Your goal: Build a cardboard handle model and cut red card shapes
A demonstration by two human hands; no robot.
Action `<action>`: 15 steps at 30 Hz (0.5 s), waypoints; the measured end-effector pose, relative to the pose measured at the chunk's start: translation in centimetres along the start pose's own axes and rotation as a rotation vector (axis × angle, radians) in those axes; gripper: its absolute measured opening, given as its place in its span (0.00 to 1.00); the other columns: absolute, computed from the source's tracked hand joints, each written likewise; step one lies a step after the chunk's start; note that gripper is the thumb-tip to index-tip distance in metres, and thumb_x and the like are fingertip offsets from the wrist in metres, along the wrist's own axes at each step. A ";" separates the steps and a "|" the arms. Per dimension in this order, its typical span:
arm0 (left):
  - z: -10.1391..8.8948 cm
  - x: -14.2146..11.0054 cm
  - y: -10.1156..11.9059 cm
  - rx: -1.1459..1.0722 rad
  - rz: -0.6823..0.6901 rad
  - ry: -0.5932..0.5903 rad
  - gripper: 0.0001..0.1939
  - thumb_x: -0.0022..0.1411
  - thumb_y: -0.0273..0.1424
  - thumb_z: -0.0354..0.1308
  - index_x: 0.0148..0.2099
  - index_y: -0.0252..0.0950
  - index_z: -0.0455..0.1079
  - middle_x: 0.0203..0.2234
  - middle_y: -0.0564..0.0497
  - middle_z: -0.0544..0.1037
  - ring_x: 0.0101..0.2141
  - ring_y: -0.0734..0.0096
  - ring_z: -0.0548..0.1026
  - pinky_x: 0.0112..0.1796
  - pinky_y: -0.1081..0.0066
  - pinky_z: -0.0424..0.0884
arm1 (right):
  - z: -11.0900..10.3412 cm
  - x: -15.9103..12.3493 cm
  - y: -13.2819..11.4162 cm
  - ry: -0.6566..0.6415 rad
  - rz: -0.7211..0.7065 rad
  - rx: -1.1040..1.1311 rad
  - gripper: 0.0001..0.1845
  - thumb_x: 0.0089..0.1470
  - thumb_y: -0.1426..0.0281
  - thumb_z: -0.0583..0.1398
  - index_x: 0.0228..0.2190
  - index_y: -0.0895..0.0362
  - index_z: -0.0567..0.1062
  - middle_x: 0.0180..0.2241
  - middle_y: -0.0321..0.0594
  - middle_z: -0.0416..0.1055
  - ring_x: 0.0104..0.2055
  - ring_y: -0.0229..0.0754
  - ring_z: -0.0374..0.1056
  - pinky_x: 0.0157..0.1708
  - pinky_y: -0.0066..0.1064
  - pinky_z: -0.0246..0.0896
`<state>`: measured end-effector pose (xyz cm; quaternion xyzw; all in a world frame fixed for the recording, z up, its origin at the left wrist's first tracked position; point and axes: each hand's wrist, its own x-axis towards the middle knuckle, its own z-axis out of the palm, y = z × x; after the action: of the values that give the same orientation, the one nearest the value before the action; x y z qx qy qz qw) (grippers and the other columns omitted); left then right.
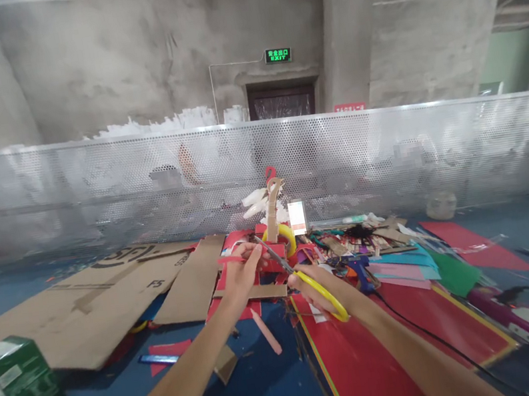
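My right hand grips a pair of scissors by its yellow handles, the metal blades pointing up and left. Close to the blade tips, my left hand pinches a thin red strip that sticks out to the left of the fingers. Whether the blades touch the strip is too small to tell. Just behind my hands stands a curved cardboard piece with a red top, beside a yellow ring. Under my left wrist lies a narrow cardboard strip.
Flat cardboard sheets spread across the left, with a green box nearer. On the right are a red board, a blue glue gun, coloured paper and a purple power strip with cables. A perforated metal screen closes the back.
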<state>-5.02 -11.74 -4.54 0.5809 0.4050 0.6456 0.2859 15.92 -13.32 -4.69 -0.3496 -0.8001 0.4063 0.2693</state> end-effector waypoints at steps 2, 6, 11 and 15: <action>-0.1 0.1 0.2 0.013 -0.006 0.002 0.15 0.60 0.45 0.60 0.35 0.37 0.72 0.27 0.49 0.80 0.29 0.66 0.78 0.33 0.68 0.73 | 0.0 0.0 -0.1 0.004 0.004 0.029 0.25 0.59 0.44 0.57 0.32 0.54 0.63 0.19 0.29 0.62 0.12 0.31 0.56 0.10 0.22 0.49; -1.3 0.8 1.1 0.079 -0.026 -0.030 0.14 0.61 0.44 0.57 0.32 0.38 0.70 0.24 0.51 0.77 0.26 0.69 0.75 0.31 0.70 0.70 | -0.1 -0.1 -0.5 0.088 0.017 0.143 0.28 0.56 0.41 0.57 0.34 0.54 0.65 0.18 0.26 0.61 0.09 0.28 0.52 0.08 0.21 0.49; -4.5 1.8 2.0 0.286 -0.105 -0.235 0.07 0.51 0.36 0.61 0.26 0.40 0.73 0.20 0.54 0.75 0.21 0.71 0.70 0.25 0.72 0.65 | -0.6 -0.4 -1.0 0.297 -0.028 0.324 0.33 0.54 0.37 0.54 0.39 0.56 0.66 0.17 0.25 0.59 0.09 0.29 0.52 0.06 0.21 0.49; -6.7 2.1 1.2 0.476 -0.107 -0.292 0.06 0.36 0.27 0.68 0.19 0.41 0.73 0.11 0.58 0.69 0.15 0.73 0.63 0.20 0.73 0.56 | -1.1 -0.4 -0.5 0.347 -0.059 0.361 0.35 0.54 0.38 0.55 0.41 0.58 0.69 0.17 0.26 0.59 0.09 0.30 0.51 0.06 0.21 0.51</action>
<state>-11.78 -11.80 -2.40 0.6962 0.5298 0.4260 0.2305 16.80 -13.34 -3.80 -0.3368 -0.6662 0.4684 0.4726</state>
